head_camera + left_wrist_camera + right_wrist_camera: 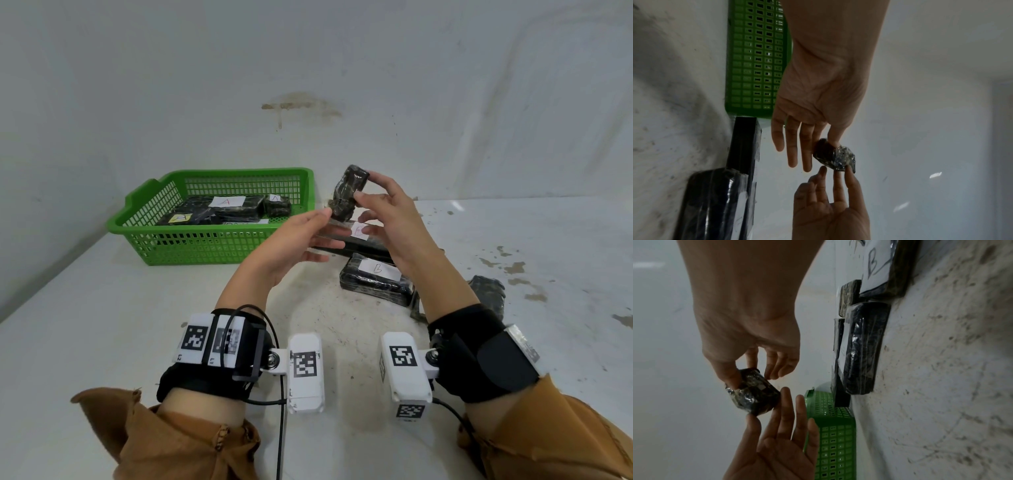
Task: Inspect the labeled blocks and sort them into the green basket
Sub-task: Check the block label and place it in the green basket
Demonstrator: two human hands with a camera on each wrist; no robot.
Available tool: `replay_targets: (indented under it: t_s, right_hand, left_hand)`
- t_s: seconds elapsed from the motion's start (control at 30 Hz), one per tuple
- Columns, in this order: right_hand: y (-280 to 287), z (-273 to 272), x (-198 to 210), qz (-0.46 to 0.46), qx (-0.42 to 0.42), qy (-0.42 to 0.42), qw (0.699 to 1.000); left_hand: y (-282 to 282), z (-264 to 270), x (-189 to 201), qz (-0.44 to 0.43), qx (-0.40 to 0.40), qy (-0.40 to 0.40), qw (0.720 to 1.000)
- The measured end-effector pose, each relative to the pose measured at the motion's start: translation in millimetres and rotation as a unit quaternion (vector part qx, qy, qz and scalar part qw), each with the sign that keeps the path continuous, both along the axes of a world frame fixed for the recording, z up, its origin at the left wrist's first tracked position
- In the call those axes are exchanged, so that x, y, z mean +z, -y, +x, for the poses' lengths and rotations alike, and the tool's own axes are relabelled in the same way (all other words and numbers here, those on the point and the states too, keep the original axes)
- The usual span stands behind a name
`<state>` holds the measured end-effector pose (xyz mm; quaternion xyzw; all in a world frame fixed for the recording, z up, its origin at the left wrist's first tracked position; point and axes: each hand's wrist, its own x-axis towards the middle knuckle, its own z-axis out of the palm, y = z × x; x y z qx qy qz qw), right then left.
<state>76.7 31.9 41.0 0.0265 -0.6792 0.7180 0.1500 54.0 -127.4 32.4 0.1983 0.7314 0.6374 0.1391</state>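
Note:
A small dark wrapped block [348,192] is held up in the air just right of the green basket [212,171]. My right hand [368,186] pinches its upper end between thumb and index finger; the right wrist view shows that thumb pressed on the block [756,395]. My left hand [329,222] stays flat with straight fingers, its thumb tip touching the block's lower end. No label shows on the faces of the block [835,155] that I can see. Inside the basket lie several dark blocks, one with a white label marked A [226,201].
On the white table under my hands lie a long dark block with a red-lettered label [359,230], a block labelled B [376,277] and another dark block [488,294] at the right. A stained white wall stands close behind.

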Motion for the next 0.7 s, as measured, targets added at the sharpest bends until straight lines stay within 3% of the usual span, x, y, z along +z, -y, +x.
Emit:
replay_targets:
  t_s: [0.37,0.57,0.7]
  right_hand:
    - [3.9,-4.8,-3.9,-0.032,-0.083,0.005,0.996]
    - [7.0,-0.3,-1.0,-0.004,-0.007,0.000,1.000]
    - [16.5,4.1,5.3,0.001,0.011,0.024,1.000]
  left_hand:
    - [-5.1,2.7,-0.5,-0.031,-0.011,-0.006,0.999]
    - [-6.4,-2.7,0.2,0.038,0.075,-0.007,0.996]
    - [4.0,-0.3,6.0,0.077,0.124,-0.051,0.988]
